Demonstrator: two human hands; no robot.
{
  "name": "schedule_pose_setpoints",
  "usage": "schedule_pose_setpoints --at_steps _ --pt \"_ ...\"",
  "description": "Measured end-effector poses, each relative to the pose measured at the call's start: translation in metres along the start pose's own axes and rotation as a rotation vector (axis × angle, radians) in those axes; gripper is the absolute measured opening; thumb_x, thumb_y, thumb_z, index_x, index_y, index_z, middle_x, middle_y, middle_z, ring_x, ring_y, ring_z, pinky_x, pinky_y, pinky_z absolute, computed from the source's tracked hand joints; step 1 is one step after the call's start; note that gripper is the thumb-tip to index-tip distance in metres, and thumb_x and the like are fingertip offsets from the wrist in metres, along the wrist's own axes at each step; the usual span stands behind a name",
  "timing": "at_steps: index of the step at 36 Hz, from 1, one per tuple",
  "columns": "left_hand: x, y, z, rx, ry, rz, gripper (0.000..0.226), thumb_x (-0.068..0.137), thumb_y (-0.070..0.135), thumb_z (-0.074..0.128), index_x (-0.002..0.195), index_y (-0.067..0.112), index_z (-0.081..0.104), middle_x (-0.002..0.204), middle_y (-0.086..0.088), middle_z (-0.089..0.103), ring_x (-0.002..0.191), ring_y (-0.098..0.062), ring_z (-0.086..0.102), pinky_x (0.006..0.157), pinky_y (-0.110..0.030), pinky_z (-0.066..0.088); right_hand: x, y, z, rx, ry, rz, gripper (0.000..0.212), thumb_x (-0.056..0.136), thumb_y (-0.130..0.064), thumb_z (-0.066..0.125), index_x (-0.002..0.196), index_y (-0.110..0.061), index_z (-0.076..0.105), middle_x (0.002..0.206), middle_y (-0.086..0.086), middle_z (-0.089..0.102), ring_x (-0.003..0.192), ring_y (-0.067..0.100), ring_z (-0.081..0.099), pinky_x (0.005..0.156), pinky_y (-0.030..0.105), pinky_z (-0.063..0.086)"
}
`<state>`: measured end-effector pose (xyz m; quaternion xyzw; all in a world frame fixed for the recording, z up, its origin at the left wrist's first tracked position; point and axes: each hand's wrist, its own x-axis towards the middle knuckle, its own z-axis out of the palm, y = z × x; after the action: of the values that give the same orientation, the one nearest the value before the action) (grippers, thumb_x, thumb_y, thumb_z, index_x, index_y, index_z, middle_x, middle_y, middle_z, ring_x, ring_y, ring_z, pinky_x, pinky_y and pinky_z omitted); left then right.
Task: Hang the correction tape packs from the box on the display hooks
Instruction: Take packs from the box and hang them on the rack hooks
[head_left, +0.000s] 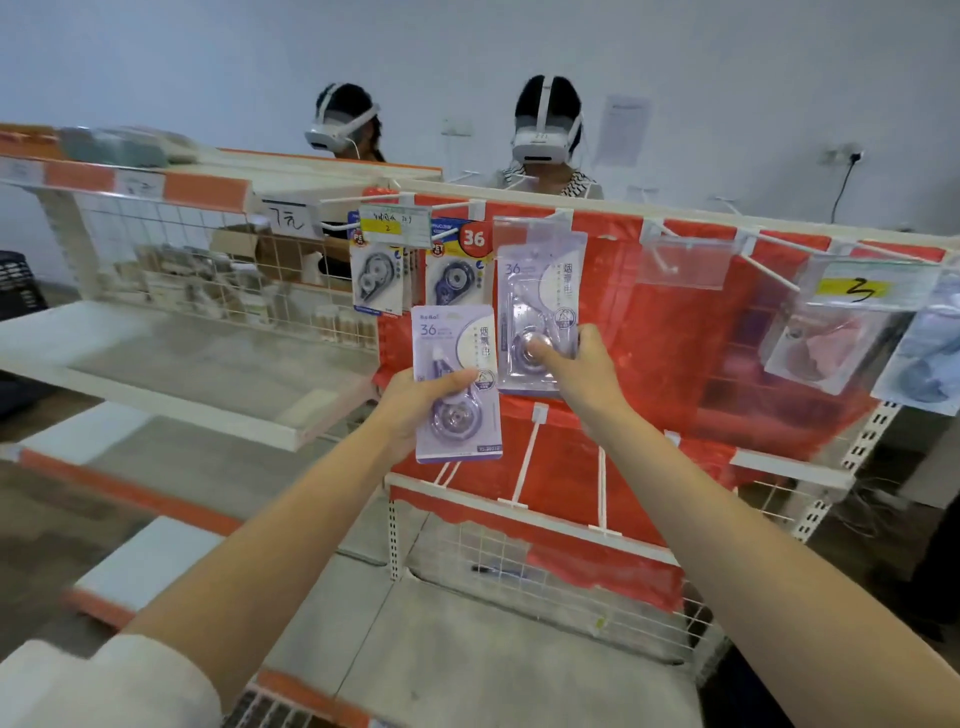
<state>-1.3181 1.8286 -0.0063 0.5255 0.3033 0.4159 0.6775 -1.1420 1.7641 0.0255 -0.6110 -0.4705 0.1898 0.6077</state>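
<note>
1. Right now the right hand pinches the lower part of a lilac correction tape pack, thumb pressed on the clear blister over the tape wheel, fingers behind the card. The pack stands upright, long axis vertical, its top edge up at a white display hook on the red back panel; whether the hang hole is already threaded cannot be told.
2. Just left and lower, the left hand grips a second lilac pack, thumb across its front, also upright and tilted slightly. It hangs free of any hook, with its top edge below the row of hooks.
3. Both packs look alike: pale purple card printed "36", a clear blister over a purple dispenser, stiff and light.
4. By judgement, the right hand's pack is the one in play; the hook lies straight above that grip, so the move turns on lining the top hole with the hook tip.
5. Further left on the same row hang two blue-carded tape packs behind a yellow price tag.
6. Beyond are a wire shelf and two people in headsets behind the rack. No box is in view.
</note>
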Motion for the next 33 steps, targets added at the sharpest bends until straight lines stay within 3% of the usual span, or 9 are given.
schedule_pose_setpoints --at_steps 4,8,12,17,22,28,33 --pt "-0.002 -0.004 0.005 0.005 0.005 -0.001 0.046 0.063 0.02 0.08 0.107 0.01 0.068 0.107 -0.018 0.071 0.101 -0.037 0.067 0.091 -0.05 0.053 0.007 -0.001 0.001 -0.015 -0.011 0.036 0.038 0.091 -0.022 0.064 0.122 -0.009 0.046 0.107 -0.003 0.055 0.097 0.013 0.052 0.077 0.026 0.041" --pt "0.008 -0.001 0.006 0.019 -0.001 -0.019 0.028 0.077 0.014 0.074 0.104 0.01 0.068 0.103 -0.016 0.072 0.096 -0.034 0.069 0.09 -0.046 0.053 0.017 0.008 0.002 -0.079 -0.054 0.1 0.042 0.088 -0.018 0.067 0.123 -0.01 0.045 0.115 0.002 0.055 0.102 0.017 0.053 0.081 0.029 0.041" --pt "0.026 0.003 0.004 0.056 -0.029 -0.072 0.022 0.086 0.007 0.065 0.108 0.007 0.064 0.088 -0.01 0.073 0.077 -0.024 0.07 0.082 -0.04 0.056 0.03 0.015 0.005 -0.136 -0.043 0.123 0.041 0.088 -0.018 0.067 0.123 -0.01 0.046 0.114 0.005 0.056 0.099 0.019 0.053 0.078 0.029 0.041" --pt "0.051 0.005 -0.004 0.102 -0.076 -0.02 0.022 0.085 0.003 0.066 0.107 0.007 0.065 0.095 -0.012 0.074 0.086 -0.028 0.07 0.083 -0.042 0.057 0.054 0.012 0.011 -0.182 -0.012 0.161 0.038 0.089 -0.022 0.064 0.119 -0.008 0.047 0.109 0.006 0.057 0.096 0.021 0.055 0.075 0.031 0.043" --pt "0.073 0.01 -0.012 0.098 -0.142 0.0 0.016 0.087 0.0 0.063 0.1 0.008 0.066 0.087 -0.009 0.074 0.074 -0.02 0.071 0.071 -0.032 0.059 0.084 0.016 0.019 -0.214 0.029 0.178 0.042 0.087 -0.013 0.065 0.124 -0.005 0.045 0.112 0.005 0.057 0.102 0.022 0.057 0.08 0.031 0.042" --pt "0.103 0.015 -0.019 0.161 -0.139 -0.023 0.011 0.085 0.001 0.065 0.094 0.007 0.066 0.086 -0.011 0.071 0.076 -0.025 0.068 0.08 -0.041 0.055 0.114 0.018 0.022 -0.308 0.099 0.258 0.049 0.091 -0.01 0.061 0.133 0.0 0.035 0.125 0.013 0.05 0.101 0.023 0.048 0.079 0.031 0.039" --pt "0.114 0.018 -0.02 0.158 -0.19 -0.016 0.013 0.086 -0.002 0.063 0.094 0.007 0.066 0.082 -0.007 0.073 0.07 -0.02 0.07 0.068 -0.033 0.058 0.129 0.02 0.022 -0.366 0.142 0.261 0.046 0.093 -0.01 0.059 0.13 0.003 0.034 0.128 0.018 0.05 0.097 0.022 0.046 0.081 0.031 0.039"
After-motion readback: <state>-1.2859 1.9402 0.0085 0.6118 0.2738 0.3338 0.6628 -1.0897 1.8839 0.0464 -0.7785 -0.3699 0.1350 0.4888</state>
